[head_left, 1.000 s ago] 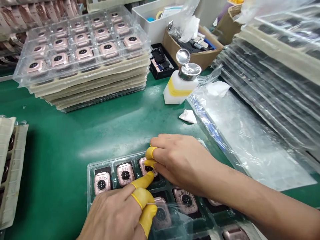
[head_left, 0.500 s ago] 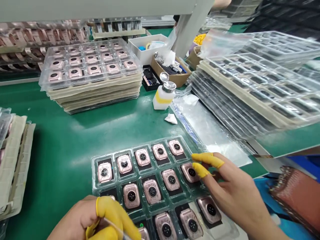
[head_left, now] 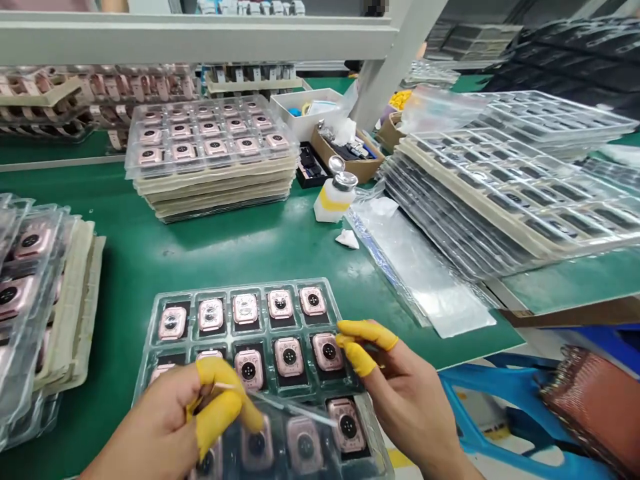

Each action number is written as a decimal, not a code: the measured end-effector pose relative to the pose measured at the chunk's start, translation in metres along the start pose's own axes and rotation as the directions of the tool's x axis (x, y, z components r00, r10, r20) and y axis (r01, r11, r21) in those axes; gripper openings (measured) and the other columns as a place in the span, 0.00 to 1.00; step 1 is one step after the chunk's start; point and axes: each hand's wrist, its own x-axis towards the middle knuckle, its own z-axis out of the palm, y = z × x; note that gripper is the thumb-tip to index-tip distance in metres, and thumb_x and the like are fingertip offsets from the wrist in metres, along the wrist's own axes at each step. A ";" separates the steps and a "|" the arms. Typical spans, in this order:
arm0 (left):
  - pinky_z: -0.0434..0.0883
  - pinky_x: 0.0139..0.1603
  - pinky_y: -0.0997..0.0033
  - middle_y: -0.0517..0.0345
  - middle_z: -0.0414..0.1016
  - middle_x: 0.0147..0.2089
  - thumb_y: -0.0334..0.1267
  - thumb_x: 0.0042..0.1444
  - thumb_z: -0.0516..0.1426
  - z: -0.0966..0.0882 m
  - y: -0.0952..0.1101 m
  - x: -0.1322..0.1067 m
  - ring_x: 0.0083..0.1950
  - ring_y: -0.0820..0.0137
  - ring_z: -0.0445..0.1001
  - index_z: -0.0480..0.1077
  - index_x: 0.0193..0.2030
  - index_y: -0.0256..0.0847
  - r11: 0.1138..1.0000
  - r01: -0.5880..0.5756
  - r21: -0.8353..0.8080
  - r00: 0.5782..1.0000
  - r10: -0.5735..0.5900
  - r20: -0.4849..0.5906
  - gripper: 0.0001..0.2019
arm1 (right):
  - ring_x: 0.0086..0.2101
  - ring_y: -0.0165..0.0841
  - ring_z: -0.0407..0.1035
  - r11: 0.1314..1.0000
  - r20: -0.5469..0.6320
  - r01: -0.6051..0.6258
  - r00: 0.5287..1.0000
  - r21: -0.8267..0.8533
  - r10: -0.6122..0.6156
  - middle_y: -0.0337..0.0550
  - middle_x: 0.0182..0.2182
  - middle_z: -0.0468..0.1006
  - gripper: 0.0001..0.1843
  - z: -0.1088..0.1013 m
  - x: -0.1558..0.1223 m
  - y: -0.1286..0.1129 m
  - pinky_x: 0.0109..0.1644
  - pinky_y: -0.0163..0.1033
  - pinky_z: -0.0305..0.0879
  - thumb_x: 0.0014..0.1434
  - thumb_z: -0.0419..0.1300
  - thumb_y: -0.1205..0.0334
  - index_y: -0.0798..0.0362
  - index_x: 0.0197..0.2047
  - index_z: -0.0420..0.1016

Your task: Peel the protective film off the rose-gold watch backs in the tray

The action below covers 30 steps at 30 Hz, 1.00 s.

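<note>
Green tabletop [head_left: 210, 250] spreads beyond both hands, with the clear tray [head_left: 240, 289] of pink watch bodies [head_left: 289, 357] under and beyond the left grip. The left hand [head_left: 165, 413] pinches a thin, clear film [head_left: 300, 411] in its yellow finger cots [head_left: 215, 420], the film's edge slanting rightward over the near part of the tray; the right hand [head_left: 400, 380], at the tray's right edge, has finger and thumb close together — whether they grasp anything, I cannot tell. Best, I'd judge, to keep the film taut and lifted clear of the pieces, with only covered fingertips touching them. Just left of the right fingertips, the end watch body [head_left: 329, 351] sits in its pocket. A second ago both hands crowded the far row — now the right is out at the edge and that row lies uncovered, beyond the left grip.
</note>
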 end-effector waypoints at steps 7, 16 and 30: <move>0.70 0.46 0.66 0.55 0.83 0.39 0.51 0.65 0.56 0.012 0.024 0.024 0.41 0.64 0.77 0.74 0.37 0.41 0.993 -0.112 0.042 0.990 0.116 -0.078 0.15 | 0.42 0.35 0.78 0.954 0.349 0.300 0.895 -0.014 -0.277 0.41 0.45 0.84 0.19 -0.002 0.022 -0.042 0.44 0.36 0.75 0.60 0.69 0.59 0.45 0.55 0.79; 0.69 0.42 0.69 0.59 0.81 0.45 0.49 0.60 0.64 0.001 0.015 0.031 0.46 0.64 0.76 0.73 0.51 0.46 0.986 -0.137 0.100 0.986 0.145 -0.078 0.16 | 0.33 0.33 0.77 0.997 0.539 -0.079 0.841 0.026 0.052 0.41 0.33 0.84 0.07 0.015 0.032 -0.046 0.37 0.34 0.72 0.62 0.63 0.59 0.52 0.38 0.82; 0.65 0.34 0.70 0.61 0.78 0.32 0.41 0.60 0.57 -0.008 0.025 0.046 0.35 0.67 0.72 0.75 0.36 0.43 0.975 -0.061 0.212 0.998 0.056 0.031 0.07 | 0.31 0.31 0.74 0.995 0.428 0.103 0.899 0.003 -0.094 0.39 0.33 0.83 0.06 0.016 0.040 -0.041 0.35 0.34 0.71 0.60 0.66 0.63 0.49 0.42 0.82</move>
